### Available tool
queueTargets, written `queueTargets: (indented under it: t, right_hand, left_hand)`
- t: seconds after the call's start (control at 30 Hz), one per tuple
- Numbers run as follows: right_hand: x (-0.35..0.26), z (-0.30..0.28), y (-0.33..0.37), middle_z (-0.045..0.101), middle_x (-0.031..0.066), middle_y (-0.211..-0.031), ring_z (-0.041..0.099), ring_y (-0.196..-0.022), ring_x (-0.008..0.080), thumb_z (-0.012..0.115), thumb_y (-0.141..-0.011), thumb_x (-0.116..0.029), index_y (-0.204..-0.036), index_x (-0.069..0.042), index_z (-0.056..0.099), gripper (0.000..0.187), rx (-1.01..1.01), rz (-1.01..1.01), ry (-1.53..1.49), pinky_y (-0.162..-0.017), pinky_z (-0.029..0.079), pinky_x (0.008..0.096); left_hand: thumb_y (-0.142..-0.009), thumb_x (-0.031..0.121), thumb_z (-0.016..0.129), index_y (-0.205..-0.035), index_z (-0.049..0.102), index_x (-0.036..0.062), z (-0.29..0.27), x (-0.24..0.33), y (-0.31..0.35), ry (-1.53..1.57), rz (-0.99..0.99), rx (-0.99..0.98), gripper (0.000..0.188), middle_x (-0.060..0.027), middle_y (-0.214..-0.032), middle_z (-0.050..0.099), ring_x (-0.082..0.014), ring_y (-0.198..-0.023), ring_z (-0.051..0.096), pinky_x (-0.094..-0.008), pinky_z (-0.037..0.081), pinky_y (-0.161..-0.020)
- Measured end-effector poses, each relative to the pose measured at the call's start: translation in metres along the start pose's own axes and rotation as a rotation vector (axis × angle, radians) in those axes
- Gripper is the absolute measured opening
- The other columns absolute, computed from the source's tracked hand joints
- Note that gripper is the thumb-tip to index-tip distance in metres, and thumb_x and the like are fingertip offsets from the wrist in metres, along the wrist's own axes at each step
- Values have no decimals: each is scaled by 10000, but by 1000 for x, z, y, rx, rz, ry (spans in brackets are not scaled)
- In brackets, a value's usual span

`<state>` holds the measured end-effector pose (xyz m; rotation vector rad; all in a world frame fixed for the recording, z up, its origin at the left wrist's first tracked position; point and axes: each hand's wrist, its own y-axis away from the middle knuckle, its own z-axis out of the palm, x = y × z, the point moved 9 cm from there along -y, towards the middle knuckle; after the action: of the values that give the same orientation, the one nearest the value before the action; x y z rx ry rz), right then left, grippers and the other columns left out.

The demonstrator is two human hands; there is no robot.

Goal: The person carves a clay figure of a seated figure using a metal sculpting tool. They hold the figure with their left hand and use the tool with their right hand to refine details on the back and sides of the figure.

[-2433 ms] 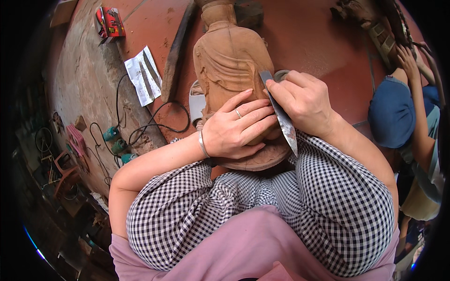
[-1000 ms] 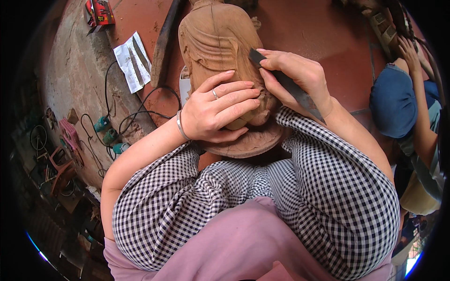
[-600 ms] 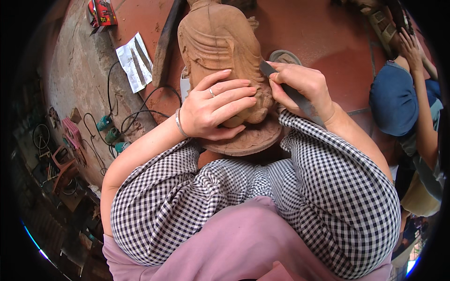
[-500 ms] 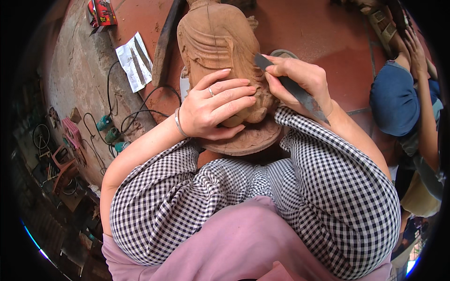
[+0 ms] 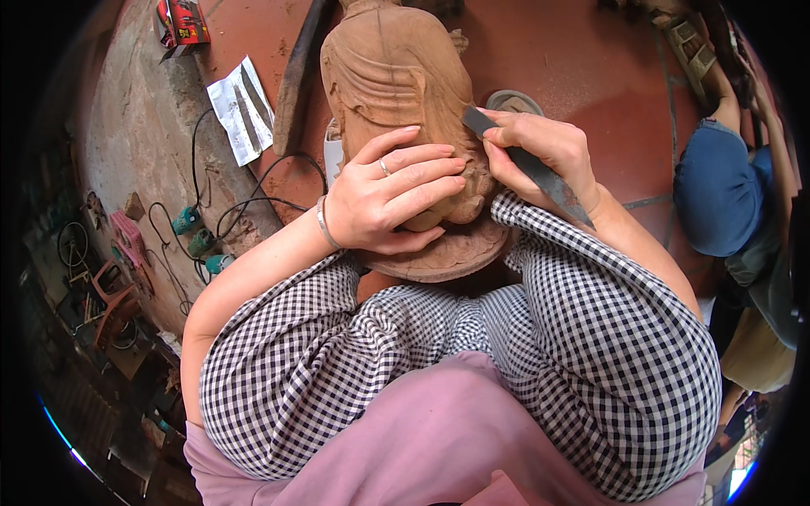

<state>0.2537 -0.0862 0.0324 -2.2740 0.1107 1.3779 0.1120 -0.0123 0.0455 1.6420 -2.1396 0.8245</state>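
Observation:
A carved wooden statue (image 5: 384,59) with draped folds stands on a round wooden base (image 5: 439,257) between my knees. My left hand (image 5: 392,190) lies across its lower part, fingers stretched and slightly spread, thumb down near the base; it covers some of the carving. In my right hand (image 5: 548,152) is a flat dark grey file (image 5: 540,173), pinched near its far end. That end touches or nearly touches the statue's right side, while the tapered end runs back past my wrist.
Left of the statue are a dark wooden bar (image 5: 297,93), white paper (image 5: 240,110) with dark strips on it, black cables (image 5: 261,198) and green power tools (image 5: 190,221). A red box (image 5: 181,25) lies farther off. Behind my right hand is a round dish (image 5: 516,101). Another person's knee (image 5: 717,194) is at right.
My right hand and the file have shifted slightly right and nearer to me along the statue's side. My left hand stays in place. The other person's arm and knee have moved a little.

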Motion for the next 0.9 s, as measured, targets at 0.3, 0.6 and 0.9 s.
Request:
queueTargets:
  t: [0.3,0.6,0.9]
  right_hand:
    - [11,-3,10,762,187,-911,719,-691,232,775,-803,27,-894,14,718,107,30,65,29,-637,570,315]
    - [18,-4,9,746,164,-827,724,-690,223,773,-834,-14,-888,18,718,83,68,181,-84,-648,577,317]
    - [33,-9,21,675,83,-832,659,-748,165,740,-883,-37,-1002,7,702,133,108,357,-220,-664,525,285]
  left_hand:
    - [-724,272,823,-1249,693,59,0,-1,-1,-2,3,-7,581,-113,-1300,706,-297,-1251,650,-502,411,-1151]
    - [-725,275,819,-1246,692,58,0,-1,-1,-2,2,-10,579,-105,-1301,707,-295,-1248,652,-498,408,-1153]
    - [-716,273,823,-1244,697,56,0,-1,0,2,-7,-17,584,-105,-1300,709,-291,-1248,652,-495,410,-1154]
